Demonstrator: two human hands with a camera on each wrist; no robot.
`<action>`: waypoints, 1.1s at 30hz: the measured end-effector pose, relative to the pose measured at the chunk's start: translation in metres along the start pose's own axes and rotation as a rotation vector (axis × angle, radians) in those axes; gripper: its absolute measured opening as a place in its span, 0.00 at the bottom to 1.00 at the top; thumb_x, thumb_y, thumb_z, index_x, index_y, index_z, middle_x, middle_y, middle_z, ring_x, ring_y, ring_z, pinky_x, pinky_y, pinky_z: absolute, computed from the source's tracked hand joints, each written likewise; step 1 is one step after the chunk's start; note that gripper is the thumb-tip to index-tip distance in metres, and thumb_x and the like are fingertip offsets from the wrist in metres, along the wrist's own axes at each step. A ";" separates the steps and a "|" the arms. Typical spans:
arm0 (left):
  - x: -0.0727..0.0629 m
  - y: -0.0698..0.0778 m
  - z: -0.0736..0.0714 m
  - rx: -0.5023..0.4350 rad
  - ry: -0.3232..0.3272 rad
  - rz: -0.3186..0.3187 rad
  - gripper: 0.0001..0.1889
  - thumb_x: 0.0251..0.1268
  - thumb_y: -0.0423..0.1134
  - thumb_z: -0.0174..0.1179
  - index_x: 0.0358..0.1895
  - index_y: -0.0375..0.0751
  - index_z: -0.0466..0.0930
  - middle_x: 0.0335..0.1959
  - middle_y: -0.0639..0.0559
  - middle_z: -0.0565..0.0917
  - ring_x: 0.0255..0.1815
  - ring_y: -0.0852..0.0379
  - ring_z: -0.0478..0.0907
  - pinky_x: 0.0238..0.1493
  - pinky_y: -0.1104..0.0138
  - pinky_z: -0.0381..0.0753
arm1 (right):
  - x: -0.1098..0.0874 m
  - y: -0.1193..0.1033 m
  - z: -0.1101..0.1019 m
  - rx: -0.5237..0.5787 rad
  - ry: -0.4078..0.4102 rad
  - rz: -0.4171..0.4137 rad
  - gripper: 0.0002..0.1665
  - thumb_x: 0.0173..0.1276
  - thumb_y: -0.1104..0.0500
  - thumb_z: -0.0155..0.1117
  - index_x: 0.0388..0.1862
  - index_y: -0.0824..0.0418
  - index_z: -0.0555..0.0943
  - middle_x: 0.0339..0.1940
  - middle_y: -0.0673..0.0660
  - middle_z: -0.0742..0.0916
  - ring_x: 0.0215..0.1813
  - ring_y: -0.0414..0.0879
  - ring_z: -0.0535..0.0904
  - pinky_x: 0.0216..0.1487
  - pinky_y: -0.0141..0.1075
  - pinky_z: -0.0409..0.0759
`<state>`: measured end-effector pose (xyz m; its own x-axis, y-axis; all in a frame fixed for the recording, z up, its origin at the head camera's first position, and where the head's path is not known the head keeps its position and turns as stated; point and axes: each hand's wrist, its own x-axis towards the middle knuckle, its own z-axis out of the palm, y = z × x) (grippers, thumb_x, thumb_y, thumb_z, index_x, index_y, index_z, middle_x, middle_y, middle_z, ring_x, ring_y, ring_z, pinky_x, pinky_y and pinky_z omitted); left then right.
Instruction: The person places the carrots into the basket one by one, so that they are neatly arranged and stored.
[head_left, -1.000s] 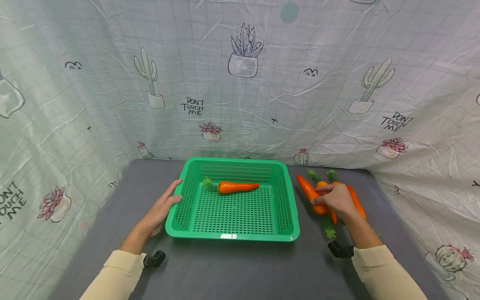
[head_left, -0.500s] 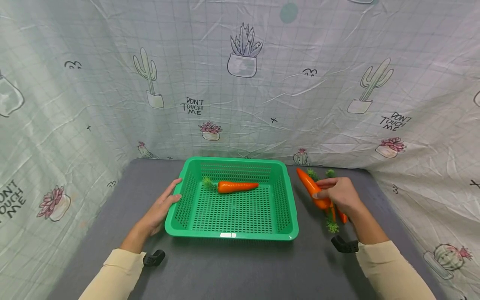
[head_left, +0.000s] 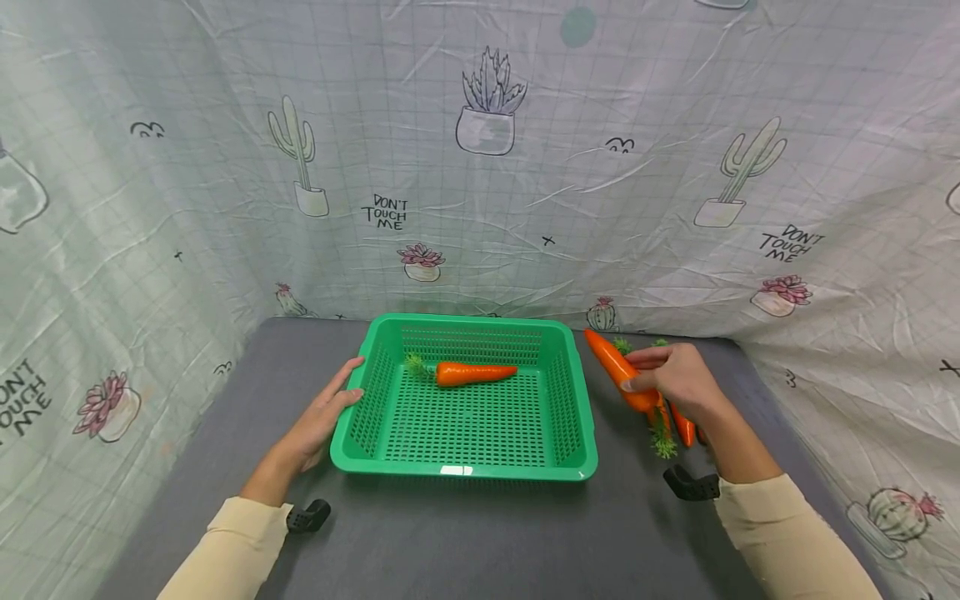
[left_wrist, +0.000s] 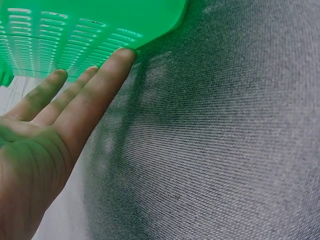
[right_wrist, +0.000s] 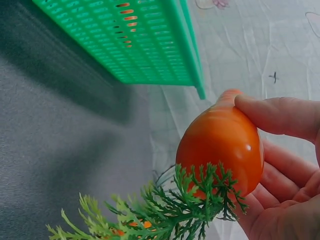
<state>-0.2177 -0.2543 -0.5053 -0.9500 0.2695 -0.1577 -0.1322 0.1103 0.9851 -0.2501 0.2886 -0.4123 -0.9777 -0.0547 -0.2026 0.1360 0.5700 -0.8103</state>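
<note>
A green perforated plastic basket (head_left: 517,473) stands mid-table in the head view, with one orange carrot (head_left: 476,374) lying crosswise in it, its green top to the left. My left hand (head_left: 322,421) rests against the basket's left side; in the left wrist view its straight fingers (left_wrist: 95,100) touch the wall. To the right of the basket, my right hand (head_left: 678,379) pinches another carrot (head_left: 611,358) between thumb and fingers. The right wrist view shows this carrot's thick end (right_wrist: 220,147) and leafy top (right_wrist: 185,212), apart from the basket.
More carrots (head_left: 682,427) lie on the grey tabletop (head_left: 480,542) below and behind my right hand, partly hidden by it. A pale cloth with cactus drawings (head_left: 487,233) hangs around the back and both sides of the table.
My right hand has taken hold of a carrot from the pile and lifted it slightly, up and toward the basket. The left hand and basket stay put.
</note>
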 end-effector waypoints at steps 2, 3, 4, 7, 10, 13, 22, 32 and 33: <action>0.000 0.000 0.000 -0.004 -0.001 0.000 0.33 0.87 0.48 0.42 0.86 0.66 0.40 0.79 0.31 0.59 0.52 0.54 0.84 0.48 0.57 0.87 | 0.000 -0.003 0.001 0.008 -0.006 -0.003 0.36 0.59 0.62 0.80 0.67 0.68 0.81 0.67 0.73 0.82 0.51 0.50 0.88 0.48 0.41 0.89; 0.000 0.000 0.000 -0.006 -0.004 0.000 0.33 0.87 0.48 0.42 0.86 0.66 0.40 0.78 0.31 0.59 0.52 0.54 0.85 0.48 0.57 0.87 | 0.000 -0.004 0.001 0.011 -0.011 -0.006 0.36 0.59 0.63 0.80 0.67 0.69 0.81 0.67 0.74 0.82 0.50 0.50 0.88 0.48 0.41 0.89; 0.000 0.000 0.000 -0.009 -0.007 0.001 0.33 0.87 0.48 0.42 0.86 0.66 0.39 0.78 0.30 0.59 0.52 0.54 0.85 0.48 0.57 0.87 | 0.000 -0.006 0.002 0.015 -0.016 -0.010 0.36 0.59 0.63 0.80 0.67 0.69 0.80 0.67 0.74 0.82 0.50 0.49 0.88 0.48 0.41 0.89; 0.001 0.000 0.000 -0.007 -0.006 0.000 0.33 0.86 0.49 0.43 0.86 0.66 0.39 0.78 0.31 0.59 0.51 0.54 0.85 0.48 0.57 0.87 | 0.001 -0.010 0.002 0.024 -0.032 -0.016 0.36 0.59 0.64 0.79 0.67 0.69 0.80 0.67 0.74 0.82 0.49 0.49 0.89 0.48 0.42 0.89; 0.001 0.000 0.000 0.000 -0.004 0.001 0.33 0.86 0.49 0.43 0.86 0.66 0.39 0.79 0.31 0.59 0.52 0.54 0.84 0.48 0.57 0.87 | 0.001 -0.014 0.003 0.011 -0.049 -0.025 0.36 0.59 0.63 0.79 0.68 0.68 0.80 0.67 0.73 0.82 0.50 0.49 0.88 0.49 0.43 0.89; 0.001 0.000 0.000 0.001 -0.001 0.000 0.33 0.86 0.49 0.43 0.86 0.66 0.40 0.78 0.31 0.59 0.52 0.54 0.84 0.47 0.57 0.87 | 0.001 -0.019 0.004 -0.002 -0.064 -0.038 0.36 0.59 0.62 0.80 0.67 0.66 0.81 0.67 0.72 0.83 0.51 0.50 0.88 0.50 0.44 0.89; 0.001 0.001 0.001 -0.008 -0.005 0.000 0.33 0.86 0.49 0.42 0.86 0.66 0.39 0.77 0.29 0.60 0.51 0.53 0.84 0.47 0.56 0.87 | 0.003 -0.035 0.011 0.001 -0.102 -0.056 0.35 0.58 0.64 0.80 0.66 0.66 0.82 0.63 0.70 0.85 0.50 0.50 0.88 0.47 0.43 0.89; 0.000 0.001 0.000 0.000 0.005 -0.011 0.34 0.86 0.49 0.43 0.86 0.66 0.40 0.78 0.30 0.59 0.52 0.53 0.84 0.48 0.57 0.87 | 0.005 -0.049 0.019 -0.038 -0.129 -0.065 0.35 0.56 0.63 0.81 0.65 0.62 0.84 0.59 0.67 0.88 0.51 0.52 0.87 0.46 0.43 0.88; 0.000 0.001 0.000 0.000 0.005 -0.011 0.34 0.86 0.49 0.43 0.86 0.66 0.40 0.77 0.29 0.60 0.52 0.53 0.84 0.47 0.56 0.87 | 0.005 -0.051 0.019 -0.041 -0.130 -0.068 0.35 0.56 0.63 0.81 0.65 0.62 0.84 0.59 0.67 0.88 0.51 0.53 0.87 0.46 0.43 0.88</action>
<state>-0.2175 -0.2539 -0.5040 -0.9500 0.2631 -0.1684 -0.1429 0.1135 0.9832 -0.2591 0.2434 -0.3829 -0.9551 -0.1988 -0.2197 0.0608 0.5942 -0.8020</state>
